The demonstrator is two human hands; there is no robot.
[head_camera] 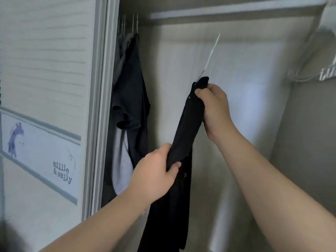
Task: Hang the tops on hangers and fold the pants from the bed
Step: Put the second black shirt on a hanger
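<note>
A black top [183, 128] hangs bunched on a thin white hanger [211, 53], whose hook points up toward the closet rail [236, 8] without touching it. My right hand [213, 108] grips the top's upper end where the hanger comes out. My left hand [156, 175] grips the same black top lower down, and the rest of the cloth hangs below it. Most of the hanger is hidden inside the fabric.
Dark and grey tops [130, 99] hang on hangers at the rail's left end, beside the sliding closet door [45, 106]. White hangers [327, 44] sit at the upper right. The closet's back wall [245, 88] is bare between them.
</note>
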